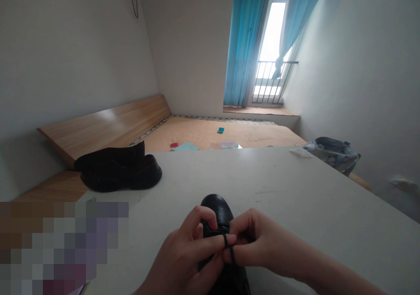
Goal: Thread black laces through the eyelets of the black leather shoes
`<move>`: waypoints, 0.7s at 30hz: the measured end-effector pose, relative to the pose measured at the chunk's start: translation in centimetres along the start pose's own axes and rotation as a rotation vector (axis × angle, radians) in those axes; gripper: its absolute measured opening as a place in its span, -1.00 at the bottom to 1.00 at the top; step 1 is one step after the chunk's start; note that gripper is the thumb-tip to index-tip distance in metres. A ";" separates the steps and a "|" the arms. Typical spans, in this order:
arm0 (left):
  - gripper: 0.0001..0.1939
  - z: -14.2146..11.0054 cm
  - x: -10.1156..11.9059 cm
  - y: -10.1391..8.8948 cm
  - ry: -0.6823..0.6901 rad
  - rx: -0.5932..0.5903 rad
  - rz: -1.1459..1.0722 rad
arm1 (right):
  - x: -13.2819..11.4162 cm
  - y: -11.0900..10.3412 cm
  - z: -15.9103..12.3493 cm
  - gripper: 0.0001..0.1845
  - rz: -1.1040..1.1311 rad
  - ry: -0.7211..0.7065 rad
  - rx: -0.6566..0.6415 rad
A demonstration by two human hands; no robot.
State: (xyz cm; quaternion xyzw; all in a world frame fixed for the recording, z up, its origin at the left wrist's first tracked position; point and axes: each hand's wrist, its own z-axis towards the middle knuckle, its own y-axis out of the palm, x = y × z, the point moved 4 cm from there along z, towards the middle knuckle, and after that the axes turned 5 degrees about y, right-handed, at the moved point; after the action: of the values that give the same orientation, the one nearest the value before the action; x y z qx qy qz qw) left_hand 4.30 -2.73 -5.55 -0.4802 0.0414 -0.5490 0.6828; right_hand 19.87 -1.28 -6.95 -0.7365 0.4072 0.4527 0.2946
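A black leather shoe [216, 207] rests on the white table in front of me, toe pointing away. Both hands meet over its lacing. My left hand [187, 251] lies across the left side of the shoe, its fingers closed around a black shoelace. The fingertips of my right hand [254, 238] pinch the same shoelace [232, 255] from the right, where it loops around the touching fingers. My hands hide most of the shoe's middle, so how the lace is crossed or knotted cannot be made out.
More black footwear [123, 172] sits at the table's [295, 216] far left. A clear packet [300, 152] lies near the far right edge, with a grey-blue bag [337, 153] beyond. Behind is a bed [256, 133] with small items; a wooden headboard [114, 120] stands left.
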 end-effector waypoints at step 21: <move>-0.93 1.1 -0.8 -1.9 -0.422 -0.189 -0.180 | -2.4 0.3 -2.1 -0.88 -0.681 -0.340 0.187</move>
State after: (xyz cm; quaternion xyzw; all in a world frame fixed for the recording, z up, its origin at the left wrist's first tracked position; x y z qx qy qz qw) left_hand 3.29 -1.34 -4.05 -0.6477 -0.0942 -0.4888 0.5768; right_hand 19.87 -2.31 -3.94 -0.7141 0.1243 0.4053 0.5571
